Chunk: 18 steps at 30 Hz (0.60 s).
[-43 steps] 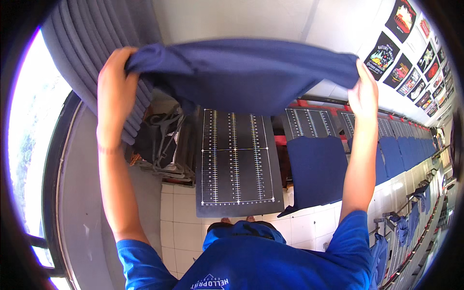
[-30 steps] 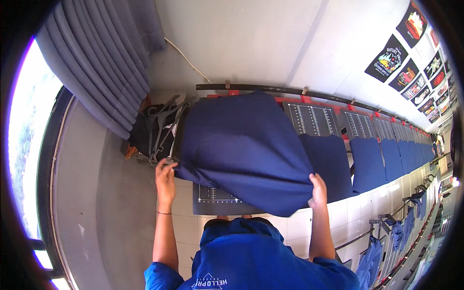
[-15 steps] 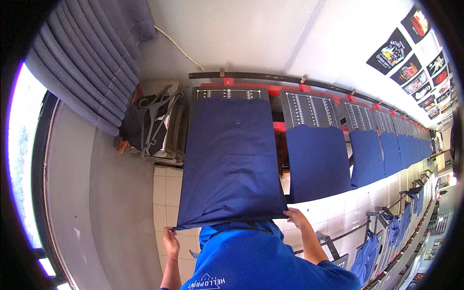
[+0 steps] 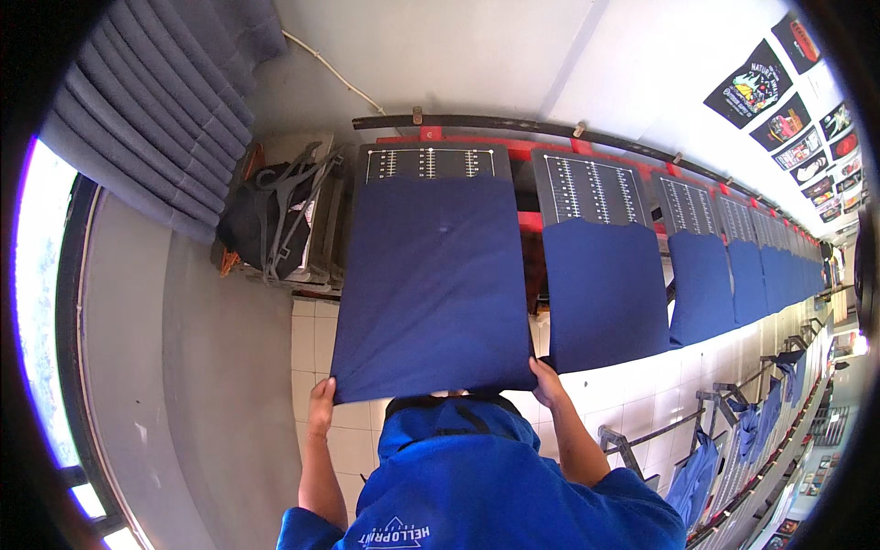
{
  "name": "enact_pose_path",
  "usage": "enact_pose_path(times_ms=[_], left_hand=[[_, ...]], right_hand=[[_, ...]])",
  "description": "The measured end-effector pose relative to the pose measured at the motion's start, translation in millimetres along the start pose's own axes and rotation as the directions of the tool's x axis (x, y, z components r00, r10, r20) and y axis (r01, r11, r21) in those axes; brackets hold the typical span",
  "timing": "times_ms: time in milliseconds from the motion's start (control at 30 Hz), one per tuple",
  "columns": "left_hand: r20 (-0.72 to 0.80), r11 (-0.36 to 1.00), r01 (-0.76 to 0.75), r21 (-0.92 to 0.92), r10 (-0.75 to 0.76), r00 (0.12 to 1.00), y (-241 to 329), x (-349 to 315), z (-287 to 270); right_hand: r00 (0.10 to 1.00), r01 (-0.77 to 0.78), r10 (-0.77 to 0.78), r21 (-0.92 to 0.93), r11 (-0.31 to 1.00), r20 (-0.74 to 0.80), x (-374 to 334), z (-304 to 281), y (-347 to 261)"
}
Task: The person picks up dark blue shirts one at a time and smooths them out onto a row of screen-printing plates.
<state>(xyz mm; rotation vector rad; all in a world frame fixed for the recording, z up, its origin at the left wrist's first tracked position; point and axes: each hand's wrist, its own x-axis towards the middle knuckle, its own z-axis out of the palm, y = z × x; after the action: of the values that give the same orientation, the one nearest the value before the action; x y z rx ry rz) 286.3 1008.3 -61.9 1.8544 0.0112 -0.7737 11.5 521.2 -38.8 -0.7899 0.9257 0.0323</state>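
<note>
In front of me a navy blue T-shirt (image 4: 431,284) is stretched over a dark flat printing board (image 4: 502,167), whose far end shows white ruler markings. At the shirt's near left corner, my left hand (image 4: 321,401) grips the fabric edge with closed fingers. My right hand (image 4: 546,381) is closed on the near right corner. Between the hands the near hem runs almost straight, close to my waist. Most of the cloth lies smooth, with faint diagonal creases. The shirt hides the rest of the board.
Rightward runs a row of similar boards (image 4: 591,188) dressed in navy shirts (image 4: 607,293), on a red frame (image 4: 532,220). A black backpack (image 4: 266,225) rests at the left, below a grey curtain (image 4: 156,110). Blue garments (image 4: 694,477) hang on another rack at lower right.
The shirt's far edge has slid toward me, baring more ruled board. Its bunched folds have flattened. Both hands appear higher in the picture, still holding the near corners.
</note>
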Motion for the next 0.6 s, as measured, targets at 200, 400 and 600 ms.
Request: enact_pose_path(times_ms=[200, 400, 600], left_hand=[[0.132, 0.873, 0.304, -0.381, -0.274, 0.953, 25.0, -40.9, 25.3], [0.202, 0.830, 0.268, -0.489, -0.190, 0.961, 30.0, -29.1, 25.1], [0.228, 0.879, 0.395, -0.268, -0.340, 0.912, -22.5, -53.8, 3.7]], right_hand=[[0.992, -0.115, 0.120, -0.105, 0.988, 0.047, -28.8, -49.0, 26.6], [0.994, -0.052, 0.045, 0.066, 0.996, 0.102, -1.1, -44.0, 27.3], [0.977, -0.108, 0.111, 0.024, 0.994, -0.184, -42.0, -61.2, 61.1]])
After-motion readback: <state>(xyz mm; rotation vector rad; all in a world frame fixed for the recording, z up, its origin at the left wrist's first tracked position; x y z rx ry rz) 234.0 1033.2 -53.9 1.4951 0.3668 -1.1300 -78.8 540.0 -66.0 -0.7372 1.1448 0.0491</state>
